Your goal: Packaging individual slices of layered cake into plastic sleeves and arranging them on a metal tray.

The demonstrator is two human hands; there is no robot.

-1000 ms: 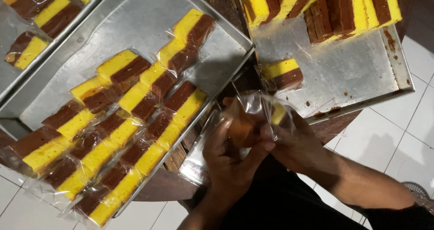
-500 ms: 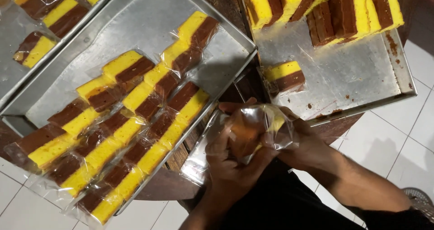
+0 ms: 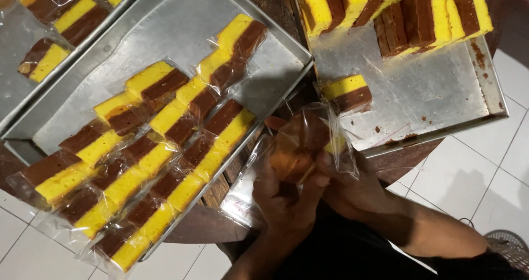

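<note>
Both hands at near edge of round wooden table (image 3: 275,7), in gap between two metal trays. Left hand (image 3: 286,194) and right hand (image 3: 352,186) both clamped on clear plastic bag (image 3: 325,139); cake slice (image 3: 300,156) inside bag, yellow bit showing. Left tray (image 3: 182,26) holds wrapped brown-yellow slices (image 3: 160,142) in rows. Right tray (image 3: 435,93): one single slice (image 3: 347,93) just beyond bag, unwrapped slices (image 3: 397,7) along far edge.

Single view from my head, looking steeply down, close over my hands (image 3: 308,175) and the trays (image 3: 182,32).
</note>
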